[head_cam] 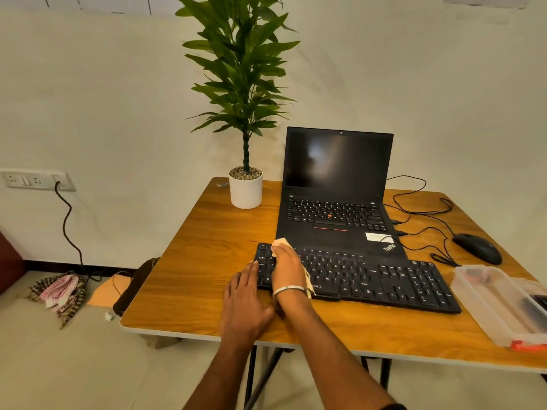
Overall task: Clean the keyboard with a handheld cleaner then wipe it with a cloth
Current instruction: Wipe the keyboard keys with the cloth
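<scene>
A black full-size keyboard (384, 279) lies across the wooden table (207, 232), in front of an open laptop. My right hand (288, 269) presses a pale beige cloth (281, 242) flat onto the keyboard's left end; the cloth shows past my fingertips and under my wrist. My left hand (245, 303) rests flat on the table with its fingertips touching the keyboard's left edge, holding nothing. No handheld cleaner is in sight.
The black laptop (337, 184) stands open behind the keyboard. A potted plant (245, 187) is at the back left. A black mouse (476, 248) with loose cables lies at the right, next to a clear plastic box (497, 306). Cloths lie on the floor (59, 291).
</scene>
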